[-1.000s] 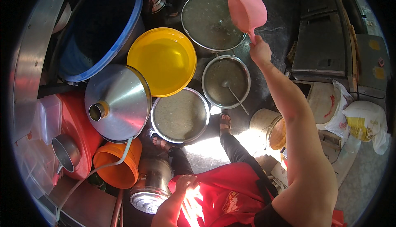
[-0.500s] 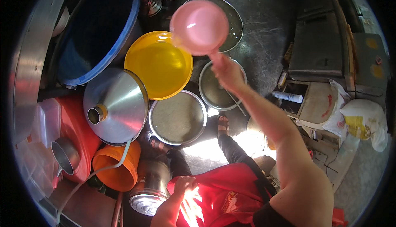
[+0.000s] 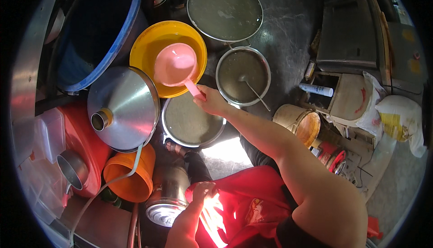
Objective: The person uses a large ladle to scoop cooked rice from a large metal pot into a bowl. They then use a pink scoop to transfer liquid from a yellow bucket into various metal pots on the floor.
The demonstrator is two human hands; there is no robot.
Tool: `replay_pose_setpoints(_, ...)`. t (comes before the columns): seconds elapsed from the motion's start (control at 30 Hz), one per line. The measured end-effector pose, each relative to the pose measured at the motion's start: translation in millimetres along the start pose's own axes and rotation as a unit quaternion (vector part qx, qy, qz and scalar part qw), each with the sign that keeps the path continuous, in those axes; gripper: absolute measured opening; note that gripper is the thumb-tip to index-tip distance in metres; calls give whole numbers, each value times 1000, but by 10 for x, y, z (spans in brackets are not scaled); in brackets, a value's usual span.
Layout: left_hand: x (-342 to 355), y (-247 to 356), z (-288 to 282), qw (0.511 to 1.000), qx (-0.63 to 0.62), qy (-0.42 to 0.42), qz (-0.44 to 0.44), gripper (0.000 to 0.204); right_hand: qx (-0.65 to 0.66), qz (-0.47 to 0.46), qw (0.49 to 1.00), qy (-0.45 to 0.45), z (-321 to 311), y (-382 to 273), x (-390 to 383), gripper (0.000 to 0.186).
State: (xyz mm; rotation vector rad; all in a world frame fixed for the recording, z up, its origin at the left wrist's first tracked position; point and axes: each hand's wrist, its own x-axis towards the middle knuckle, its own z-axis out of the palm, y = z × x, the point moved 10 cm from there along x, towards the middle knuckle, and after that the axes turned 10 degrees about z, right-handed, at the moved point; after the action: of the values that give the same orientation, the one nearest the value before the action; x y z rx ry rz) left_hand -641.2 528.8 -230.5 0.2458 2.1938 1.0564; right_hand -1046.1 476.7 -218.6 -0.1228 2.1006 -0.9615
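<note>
My right hand (image 3: 208, 100) is closed round the handle of a pink plastic dipper (image 3: 177, 63). The dipper's bowl is in or just over the yellow basin (image 3: 137, 40), which has liquid in it; I cannot tell whether they touch. Below my right hand stands a round metal pan (image 3: 194, 121) of cloudy grey liquid. Beside it, a smaller metal pot (image 3: 269, 74) holds similar liquid and a long-handled metal spoon (image 3: 257, 95). My left hand (image 3: 204, 192) rests low against the red apron (image 3: 246, 189), its fingers partly lost in glare.
A large pot (image 3: 225, 11) of murky liquid stands at the far side. To the left are a blue tub (image 3: 90, 83), a metal cone-shaped lid (image 3: 124, 108), an orange bucket (image 3: 131, 176) and a lidded metal canister (image 3: 169, 194). A whitish bucket (image 3: 288, 117) stands at the right.
My right hand has moved left and nearer with the dipper, from in front of the far pot to the yellow basin. My view has shifted slightly. The left hand stays low against the apron.
</note>
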Motion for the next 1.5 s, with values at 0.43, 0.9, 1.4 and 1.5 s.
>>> replay_pose_setpoints(0.43, 25, 220, -281, 999, 34, 24, -28, 39, -273, 287, 906, -151, -797, 2600, -2937, 63)
replay_pose_setpoints(0.9, -269, -1, 209, 989, 82, -109, -60, 41, -460, 195, 866, -16, -1619, 3346, -660, 57)
replay_pose_setpoints(1.4, -126, 117, 299, 990, 124, -56, 30, 41, -269, 244, 917, 162, -1528, 4487, -409, 24)
replay_pose_setpoints(1.5, -138, 22, 540, 985, 153, -68, 35, 38, -263, 214, 922, 186, -1646, 4055, -717, 24)
